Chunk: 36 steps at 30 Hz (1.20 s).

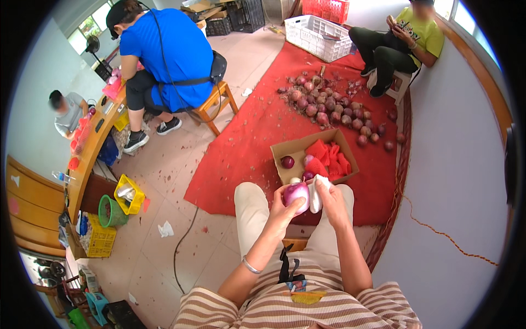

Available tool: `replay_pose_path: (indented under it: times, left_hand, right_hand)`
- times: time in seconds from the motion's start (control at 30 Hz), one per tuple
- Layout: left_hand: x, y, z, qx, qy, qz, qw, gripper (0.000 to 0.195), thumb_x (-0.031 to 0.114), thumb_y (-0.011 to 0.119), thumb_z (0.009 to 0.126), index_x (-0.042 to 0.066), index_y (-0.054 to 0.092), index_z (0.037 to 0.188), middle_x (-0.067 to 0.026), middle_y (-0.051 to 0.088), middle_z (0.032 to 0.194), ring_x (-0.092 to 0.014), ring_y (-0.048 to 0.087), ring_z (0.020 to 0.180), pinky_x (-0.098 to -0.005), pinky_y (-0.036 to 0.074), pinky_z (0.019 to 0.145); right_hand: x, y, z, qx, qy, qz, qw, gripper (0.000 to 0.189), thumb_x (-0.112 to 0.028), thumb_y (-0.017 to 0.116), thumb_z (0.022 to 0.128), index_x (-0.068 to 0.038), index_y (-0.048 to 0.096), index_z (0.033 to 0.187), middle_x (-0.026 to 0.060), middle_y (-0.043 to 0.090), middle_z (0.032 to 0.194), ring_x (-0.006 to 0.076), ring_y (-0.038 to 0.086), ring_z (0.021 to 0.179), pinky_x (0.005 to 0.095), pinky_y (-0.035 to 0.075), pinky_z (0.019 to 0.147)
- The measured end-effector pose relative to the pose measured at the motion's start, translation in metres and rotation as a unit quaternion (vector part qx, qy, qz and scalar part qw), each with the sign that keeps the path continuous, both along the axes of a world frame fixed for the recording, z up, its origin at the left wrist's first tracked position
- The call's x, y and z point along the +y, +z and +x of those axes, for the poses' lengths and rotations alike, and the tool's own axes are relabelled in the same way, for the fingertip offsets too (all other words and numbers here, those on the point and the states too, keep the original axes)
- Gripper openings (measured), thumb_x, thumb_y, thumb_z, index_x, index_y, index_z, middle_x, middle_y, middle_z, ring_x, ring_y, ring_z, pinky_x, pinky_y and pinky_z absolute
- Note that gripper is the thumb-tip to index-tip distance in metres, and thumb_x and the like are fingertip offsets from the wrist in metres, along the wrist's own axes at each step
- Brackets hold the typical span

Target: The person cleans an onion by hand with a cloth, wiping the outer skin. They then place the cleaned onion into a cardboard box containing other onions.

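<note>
My left hand (283,211) holds a peeled red onion (296,195), purple and white with a shiny skin, above my lap. Beside it, my right hand (333,201) grips a white cloth or tissue (316,197) whose edge is close to the onion. Just beyond my knees lies an open cardboard box (283,147). Inside it are a dark red onion (287,162) and a heap of red foam net sleeves (331,158). More onions are partly hidden by the sleeves and my hands.
Many unpeeled onions (328,103) lie on a red ground cloth (242,164). A white plastic crate (316,39) stands behind them. One person (172,57) sits at left on a wooden stool, another (423,41) at right by the wall. A yellow basket (133,207) stands on the tiles.
</note>
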State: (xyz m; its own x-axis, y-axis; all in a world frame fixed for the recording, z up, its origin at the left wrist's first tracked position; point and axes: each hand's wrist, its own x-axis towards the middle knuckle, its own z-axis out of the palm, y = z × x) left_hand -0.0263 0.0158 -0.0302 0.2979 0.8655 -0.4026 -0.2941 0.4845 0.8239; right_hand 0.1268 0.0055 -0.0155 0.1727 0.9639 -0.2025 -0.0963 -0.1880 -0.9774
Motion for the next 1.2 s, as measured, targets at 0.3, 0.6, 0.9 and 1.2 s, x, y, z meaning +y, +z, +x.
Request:
replay_pose_path:
  times: [0.3, 0.6, 0.9, 1.2]
  left_hand:
    - [0.006, 0.002, -0.002, -0.042, -0.039, -0.027, 0.998, 0.071, 0.029, 0.072, 0.08, 0.008, 0.034, 0.136, -0.0099, 0.042, 0.131, -0.02, 0.048, 0.117, -0.0385, 0.046, 0.095]
    - [0.011, -0.005, -0.001, -0.132, -0.061, 0.01, 0.989, 0.069, 0.039, 0.066, 0.086, 0.011, 0.033, 0.14, -0.0093, 0.041, 0.136, -0.023, 0.047, 0.123, -0.0452, 0.048, 0.097]
    - [0.022, 0.011, -0.02, -0.178, -0.067, -0.038, 0.981, 0.064, 0.04, 0.064, 0.085, 0.01, 0.04, 0.137, -0.008, 0.051, 0.129, -0.023, 0.053, 0.116, -0.0431, 0.047, 0.096]
    - [0.017, 0.016, -0.017, -0.153, -0.132, -0.002, 0.979, 0.063, 0.041, 0.06, 0.086, 0.009, 0.04, 0.136, -0.0077, 0.049, 0.131, -0.023, 0.052, 0.118, -0.0438, 0.046, 0.095]
  right_hand:
    - [0.002, -0.013, -0.013, 0.06, -0.022, 0.004, 0.998, 0.043, -0.034, 0.042, 0.101, 0.003, 0.062, 0.108, 0.0031, 0.062, 0.092, 0.0099, 0.056, 0.083, 0.0251, 0.045, 0.074]
    - [-0.001, 0.0, -0.02, -0.058, -0.001, 0.067, 0.996, 0.041, -0.033, 0.045, 0.1, 0.002, 0.058, 0.116, 0.0075, 0.062, 0.098, 0.0136, 0.056, 0.092, 0.0276, 0.044, 0.085]
    - [0.006, 0.017, -0.004, -0.092, -0.021, 0.123, 0.988, 0.046, -0.036, 0.043, 0.101, 0.004, 0.055, 0.121, 0.0085, 0.061, 0.103, 0.0134, 0.056, 0.096, 0.0268, 0.044, 0.086]
    - [0.005, 0.014, -0.005, -0.086, -0.007, 0.01, 0.996, 0.048, -0.037, 0.041, 0.101, 0.003, 0.052, 0.126, 0.0079, 0.062, 0.1, 0.0151, 0.056, 0.096, 0.0291, 0.044, 0.086]
